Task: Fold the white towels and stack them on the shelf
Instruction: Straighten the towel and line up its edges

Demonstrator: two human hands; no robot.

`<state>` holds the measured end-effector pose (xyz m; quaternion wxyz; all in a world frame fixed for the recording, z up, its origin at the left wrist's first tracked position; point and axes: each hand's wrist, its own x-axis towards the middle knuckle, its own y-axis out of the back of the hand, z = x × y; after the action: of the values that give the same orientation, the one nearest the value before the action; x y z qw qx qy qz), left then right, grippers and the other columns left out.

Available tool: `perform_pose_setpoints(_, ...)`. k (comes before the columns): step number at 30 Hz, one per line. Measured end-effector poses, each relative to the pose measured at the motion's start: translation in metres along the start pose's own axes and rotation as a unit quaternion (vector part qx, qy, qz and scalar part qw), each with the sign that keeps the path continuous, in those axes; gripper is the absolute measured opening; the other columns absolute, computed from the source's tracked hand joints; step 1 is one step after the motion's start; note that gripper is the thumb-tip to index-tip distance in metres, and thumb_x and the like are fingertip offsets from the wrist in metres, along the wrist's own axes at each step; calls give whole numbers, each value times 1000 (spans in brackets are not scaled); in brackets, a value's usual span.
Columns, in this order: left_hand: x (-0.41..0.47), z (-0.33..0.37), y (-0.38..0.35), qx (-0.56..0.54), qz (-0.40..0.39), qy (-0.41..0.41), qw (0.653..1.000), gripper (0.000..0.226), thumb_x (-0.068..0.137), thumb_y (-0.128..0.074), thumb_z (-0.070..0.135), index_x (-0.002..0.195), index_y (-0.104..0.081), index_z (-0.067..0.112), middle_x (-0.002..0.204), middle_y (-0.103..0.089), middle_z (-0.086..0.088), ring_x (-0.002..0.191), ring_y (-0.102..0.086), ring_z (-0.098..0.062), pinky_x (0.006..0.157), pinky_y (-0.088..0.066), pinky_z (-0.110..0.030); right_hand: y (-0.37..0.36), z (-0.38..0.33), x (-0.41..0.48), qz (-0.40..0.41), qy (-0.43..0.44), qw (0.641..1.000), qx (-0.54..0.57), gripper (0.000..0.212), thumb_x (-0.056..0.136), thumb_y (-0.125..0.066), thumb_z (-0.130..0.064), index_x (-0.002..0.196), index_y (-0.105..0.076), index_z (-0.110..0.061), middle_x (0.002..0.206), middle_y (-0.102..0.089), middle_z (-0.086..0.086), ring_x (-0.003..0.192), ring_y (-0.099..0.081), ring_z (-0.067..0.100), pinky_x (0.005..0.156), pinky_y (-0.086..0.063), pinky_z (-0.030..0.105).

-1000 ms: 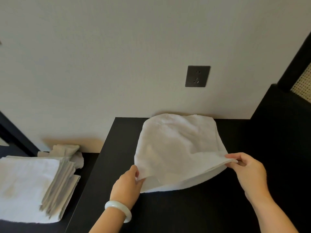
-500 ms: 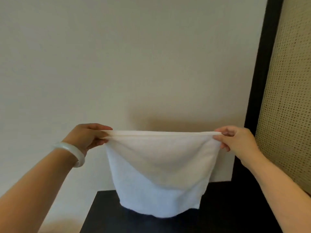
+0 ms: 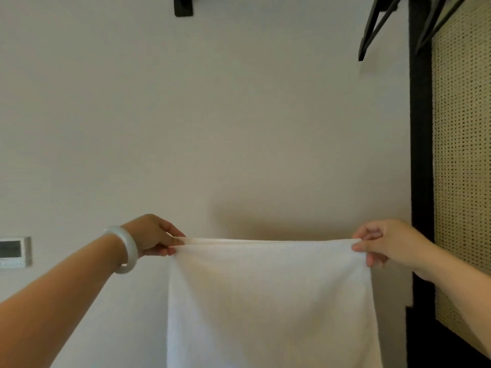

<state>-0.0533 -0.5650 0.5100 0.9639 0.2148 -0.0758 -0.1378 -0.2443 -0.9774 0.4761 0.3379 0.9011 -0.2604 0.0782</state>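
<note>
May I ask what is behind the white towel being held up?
The pale wall shows above and left of the white towel, with a shadow over its top edge. The left hand and right hand pinch its upper corners. Whatever lies directly behind the cloth is covered.

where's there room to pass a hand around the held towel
Open: above the towel, between left hand and right hand, up to the wall bracket; also left of it, under the bracelet. Crowded: right hand sits near the black frame.
</note>
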Motion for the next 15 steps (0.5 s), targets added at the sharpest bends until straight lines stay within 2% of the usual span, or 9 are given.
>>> perform_pose_setpoints(2, 8, 0, -10, -64, 4, 15, 998, 10, 85, -67, -9, 89, -72, -2, 81, -68, -16, 62, -65, -17, 54, -57, -19, -12, 3, 12, 18, -30, 999, 41, 19, 85, -74, -4, 103, -66, -1, 75, -74, 16, 64, -73, 26, 58, -58, 31)
perform_pose_setpoints(3, 11, 2, -14, -106, 10, 10, 994, 11, 83, -68, -11, 90, -72, -4, 90, -68, -18, 72, -66, -20, 57, -59, -21, -15, 3, 16, 36, -36, 996, 77, 23, 85, -73, -1, 106, -64, 3, 81, -73, 21, 65, -74, 26, 58, -59, 30)
perform_pose_setpoints(4, 15, 8, -15, -140, 24, -3, 990, 12, 82, -68, -12, 92, -70, -5, 97, -67, -20, 79, -67, -23, 60, -59, -22, -16, 1, 20, 58, -32, 992, 108, 25, 85, -72, 2, 107, -62, 6, 87, -71, 25, 61, -73, 24, 54, -58, 25)
perform_pose_setpoints(6, 19, 22, -15, -183, 57, -45, 980, 12, 81, -68, -13, 92, -68, -7, 104, -66, -22, 83, -66, -25, 61, -59, -22, -12, -8, 23, 96, -6, 984, 148, 17, 86, -69, 4, 100, -60, 3, 94, -68, 29, 53, -71, 17, 47, -54, 18)
perform_pose_setpoints(9, 11, 39, -9, -209, 69, -105, 970, 10, 80, -69, -12, 88, -69, -6, 98, -70, -19, 78, -72, -23, 61, -58, -19, 0, -17, 14, 128, 49, 974, 179, 16, 87, -70, 2, 90, -60, -11, 90, -69, 21, 56, -72, 15, 52, -55, 17)
perform_pose_setpoints(11, -4, 31, -4, -207, 49, -123, 969, 10, 77, -71, -10, 86, -70, -6, 88, -74, -14, 80, -74, -22, 66, -58, -19, 5, -10, -7, 120, 68, 972, 193, 18, 82, -74, 0, 90, -62, -11, 86, -70, 18, 62, -74, 18, 57, -57, 18)
perform_pose_setpoints(15, -40, -51, -21, -194, 2, -85, 977, 15, 70, -75, 7, 78, -75, -6, 84, -74, -16, 81, -73, -23, 69, -58, -21, -21, 46, -68, 58, 3, 986, 158, 27, 61, -83, -18, 86, -74, -16, 85, -76, 8, 82, -75, 24, 77, -60, 30)
